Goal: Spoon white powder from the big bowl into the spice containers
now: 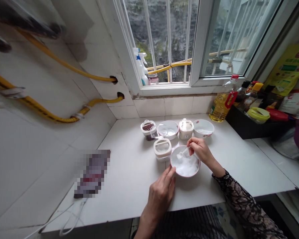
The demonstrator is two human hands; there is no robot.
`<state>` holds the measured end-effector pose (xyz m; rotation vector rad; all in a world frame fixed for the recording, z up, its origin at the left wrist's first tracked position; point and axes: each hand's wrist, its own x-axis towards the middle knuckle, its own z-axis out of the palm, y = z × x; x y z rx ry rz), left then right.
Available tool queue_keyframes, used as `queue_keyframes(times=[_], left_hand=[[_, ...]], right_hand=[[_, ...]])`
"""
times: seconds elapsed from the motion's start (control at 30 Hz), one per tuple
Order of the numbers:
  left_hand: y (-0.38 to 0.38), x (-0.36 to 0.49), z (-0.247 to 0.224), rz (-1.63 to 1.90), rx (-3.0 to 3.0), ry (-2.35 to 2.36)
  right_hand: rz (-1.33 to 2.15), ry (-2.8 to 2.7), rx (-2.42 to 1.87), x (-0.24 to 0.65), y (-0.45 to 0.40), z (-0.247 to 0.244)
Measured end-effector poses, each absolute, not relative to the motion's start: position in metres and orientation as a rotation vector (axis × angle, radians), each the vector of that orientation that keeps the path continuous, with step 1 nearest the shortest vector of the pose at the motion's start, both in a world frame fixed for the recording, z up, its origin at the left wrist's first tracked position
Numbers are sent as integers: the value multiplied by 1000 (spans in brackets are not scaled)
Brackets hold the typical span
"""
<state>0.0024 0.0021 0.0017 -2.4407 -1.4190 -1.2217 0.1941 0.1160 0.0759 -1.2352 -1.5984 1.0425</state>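
Observation:
A white bowl (186, 170) holding a heap of white powder or grains stands on the counter. My right hand (196, 148) pinches a small white spoon (180, 154), whose tip is over the powder. Fingers of my left hand (163, 187) press against the bowl's lower left rim. Just left of the bowl stands a square container (162, 149) with white contents and its clear lid raised. Behind are a container with dark red beans (149, 129), a white bowl (168, 129), a container with pale contents (186, 128) and another bowl (203, 127).
An oil bottle (220, 105) stands by the window, beside a black box (241, 124) of condiments. A pot (290, 139) is at the far right. On the left lie a pixelated dark item (93, 174) and a white cable (73, 215). Yellow pipes (52, 114) run along the wall.

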Motion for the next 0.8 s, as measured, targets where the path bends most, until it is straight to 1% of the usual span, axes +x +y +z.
queue_keyframes(times=[0.1,0.2,0.43,0.6,0.7,0.8], left_hand=[[2,3,1,-1218,-2438,-1414],[3,3,0,-1226,-2437,-1406],[2,2,-1,-1225,-2430,-1413],[3,3,0,-1226,-2418,-1392],[4,3,0,-1229,-2412,-1389],[4,3,1,-1232,-2418,-1398]], right_hand=[[748,-1835,-1227,194,114,75],[549,-2006,-1206,194,113,75],[415,-2088,-1171,194,112,72],[480,-2193,-1040,189,109,72],[636,-2221,-978,187,107,74],[852,-2125,-998,187,106,76]])
